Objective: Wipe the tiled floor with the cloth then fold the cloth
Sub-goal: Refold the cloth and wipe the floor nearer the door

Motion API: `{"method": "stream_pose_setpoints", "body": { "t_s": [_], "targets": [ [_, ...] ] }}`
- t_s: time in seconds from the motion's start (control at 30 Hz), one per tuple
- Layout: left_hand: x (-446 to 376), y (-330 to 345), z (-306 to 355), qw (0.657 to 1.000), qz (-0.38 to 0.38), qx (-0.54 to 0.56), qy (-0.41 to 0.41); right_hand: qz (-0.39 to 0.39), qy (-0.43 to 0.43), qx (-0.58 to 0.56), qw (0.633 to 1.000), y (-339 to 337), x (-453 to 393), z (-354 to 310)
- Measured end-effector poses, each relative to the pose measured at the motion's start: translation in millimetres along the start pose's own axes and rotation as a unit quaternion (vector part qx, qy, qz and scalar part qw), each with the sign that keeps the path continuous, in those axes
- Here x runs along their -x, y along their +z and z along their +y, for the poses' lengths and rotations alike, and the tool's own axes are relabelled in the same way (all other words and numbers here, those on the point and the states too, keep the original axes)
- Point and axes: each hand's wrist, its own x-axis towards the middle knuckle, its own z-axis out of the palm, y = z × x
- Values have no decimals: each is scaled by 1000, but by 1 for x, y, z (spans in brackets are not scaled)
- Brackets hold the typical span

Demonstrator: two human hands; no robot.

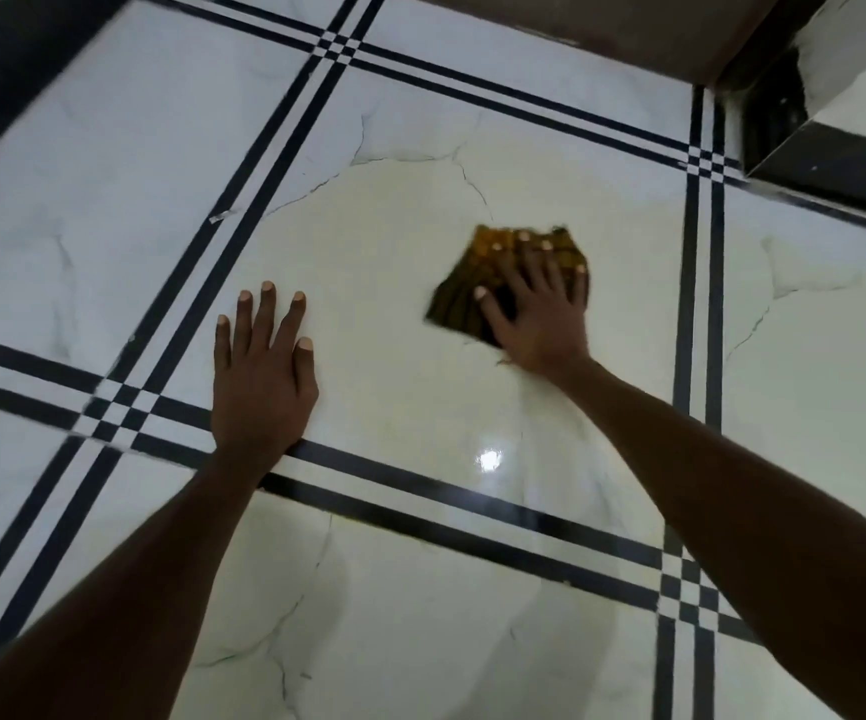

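A small brown and yellow patterned cloth [464, 298] lies flat on the glossy white tiled floor [394, 241], right of the centre. My right hand [535, 309] presses down on it with fingers spread, covering its right half. My left hand [264, 371] rests flat on the bare tile to the left, fingers apart, holding nothing. About a hand's width of tile separates my left hand from the cloth.
Double black stripes cross the floor between tiles, with checkered crossings [114, 407]. A brown surface [602, 33] runs along the top edge. At the upper right stands a wall corner with a dark skirting [836, 168]. A light reflection [489, 459] shines on the tile.
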Motion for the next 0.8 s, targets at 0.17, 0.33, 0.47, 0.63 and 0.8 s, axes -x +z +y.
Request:
{"method": "stream_pose_setpoints", "body": {
  "t_s": [0.17, 0.33, 0.47, 0.63, 0.8],
  "targets": [
    [1, -1, 1, 1000, -10, -5, -1, 8, 50, -16, 999, 6, 132, -19],
    [-1, -6, 4, 999, -42, -5, -5, -38, -136, -48, 989, 21, 143, -104],
    [-11, -18, 11, 993, -113, 10, -39, -90, -135, -45, 986, 11, 62, -89],
    [-7, -24, 74, 984, -114, 89, -101, -104, -31, -106, 988, 0, 67, -59],
    [-3, -19, 122, 970, -137, 162, -117, -141, 43, -397, 906, -26, 96, -57]
  ]
}}
